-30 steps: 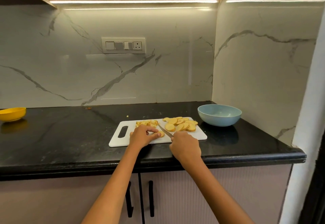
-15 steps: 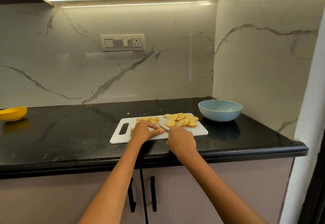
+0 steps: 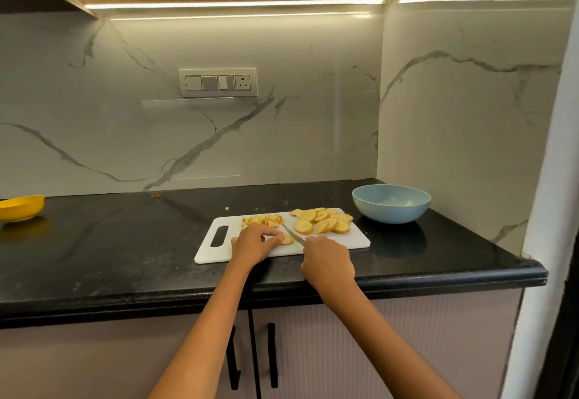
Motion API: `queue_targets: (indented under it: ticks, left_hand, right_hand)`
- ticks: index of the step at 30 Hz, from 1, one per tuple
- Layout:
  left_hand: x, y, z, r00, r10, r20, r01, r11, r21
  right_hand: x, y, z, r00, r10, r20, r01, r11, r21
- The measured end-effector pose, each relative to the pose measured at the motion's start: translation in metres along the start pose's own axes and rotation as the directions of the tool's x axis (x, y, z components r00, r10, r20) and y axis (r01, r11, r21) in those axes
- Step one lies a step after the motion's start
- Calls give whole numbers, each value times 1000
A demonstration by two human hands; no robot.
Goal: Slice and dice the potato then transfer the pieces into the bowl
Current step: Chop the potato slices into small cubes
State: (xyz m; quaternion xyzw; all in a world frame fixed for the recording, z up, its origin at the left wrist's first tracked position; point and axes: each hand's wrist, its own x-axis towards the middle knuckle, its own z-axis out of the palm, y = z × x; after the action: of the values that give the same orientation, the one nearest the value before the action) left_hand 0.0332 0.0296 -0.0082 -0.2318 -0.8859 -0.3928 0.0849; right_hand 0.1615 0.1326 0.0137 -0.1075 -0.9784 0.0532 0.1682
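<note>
**Dicing under way on the board, bowl waiting at the right**

Taking the white cutting board point(image 3: 351, 238) as the landmark: far to its left, well apart on the black worktop point(image 3: 125, 242), sits a yellow dish point(image 3: 22, 207), which seems to play no part in the cutting.

On the board's far left part lies a small heap of diced potato point(image 3: 263, 220), pushed away from the cutting spot, probably to leave room for the next slice.

At the board's near edge the left hand point(image 3: 255, 243) has its fingers curled down onto a single potato slice point(image 3: 286, 238), pinning it flat so it will not slide under the blade. Just right of it the knife point(image 3: 293, 234) runs diagonally across the board, its tip pointing toward the diced heap and its edge meeting that slice. The right hand point(image 3: 327, 262) is closed round the knife's handle, which the hand hides, at the board's front edge.

On the board's far right part the uncut potato slices point(image 3: 322, 221) lie overlapping, within easy reach for the left hand to draw over one at a time.

Just beyond the board's right end stands the blue bowl point(image 3: 391, 202), apparently holding nothing yet and placed close, likely for a short transfer. By my judgement most of the dicing is still to do.
</note>
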Motion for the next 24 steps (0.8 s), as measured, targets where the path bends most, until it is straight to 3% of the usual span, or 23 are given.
queue_targets:
  ticks: [4, 9, 19, 24]
  left_hand:
    - [4, -4, -1, 997, -15, -78, 6, 994, -110]
    - [0, 2, 0, 998, -15, 66, 12, 999, 50]
    - [0, 10, 5, 996, 90, -23, -85, 982, 166]
    - [4, 6, 1, 995, 30, -93, -36, 998, -56]
  right_hand:
    - [4, 8, 5, 996, 92, -8, -90, 986, 138]
    - [16, 8, 8, 993, 121, -15, -116, 975, 190]
    - [32, 10, 14, 984, 163, -70, -143, 961, 238]
    - [27, 10, 11, 996, 86, -6, -84, 982, 168]
